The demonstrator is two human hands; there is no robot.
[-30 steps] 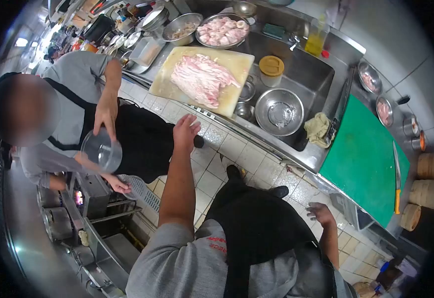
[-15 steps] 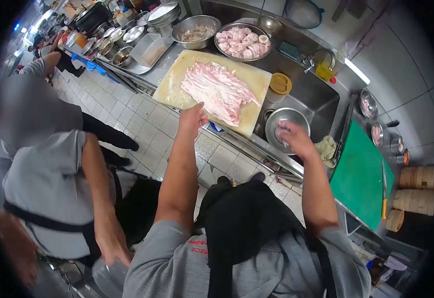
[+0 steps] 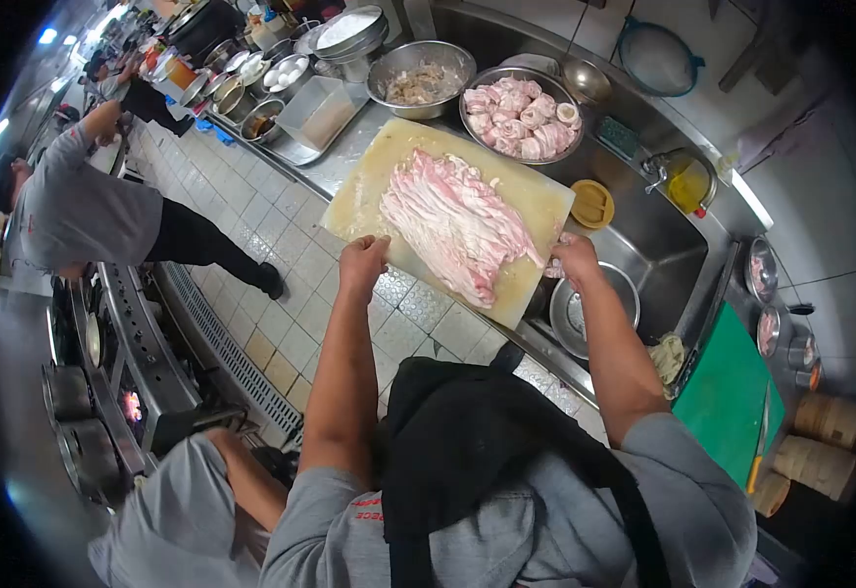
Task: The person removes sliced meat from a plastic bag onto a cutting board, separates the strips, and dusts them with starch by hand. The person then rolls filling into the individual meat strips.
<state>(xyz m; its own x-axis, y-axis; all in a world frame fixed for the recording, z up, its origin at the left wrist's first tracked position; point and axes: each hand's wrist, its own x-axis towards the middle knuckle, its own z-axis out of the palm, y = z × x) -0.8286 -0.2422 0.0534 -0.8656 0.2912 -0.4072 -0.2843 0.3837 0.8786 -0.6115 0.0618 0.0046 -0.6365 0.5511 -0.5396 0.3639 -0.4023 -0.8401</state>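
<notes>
A tiled floor [image 3: 261,225] runs along a steel counter [image 3: 347,149] with a sink [image 3: 678,233], two co-workers standing to the left. A pale board [image 3: 357,196] lies toward the sink, a broad sheet of raw meat [image 3: 452,223] spread on it. The meat lies forward of and between the hands, its long axis slanting from far left to near right, so its tip ends just beside the right hand [image 3: 575,257], the nearer one. That hand is bent at the board's right edge; the left hand [image 3: 364,261] is curled at the near edge, by the left corner. Whether either set of fingers is closed on the board, I cannot tell. A bowl of rolled meat [image 3: 521,116] sits beyond.
</notes>
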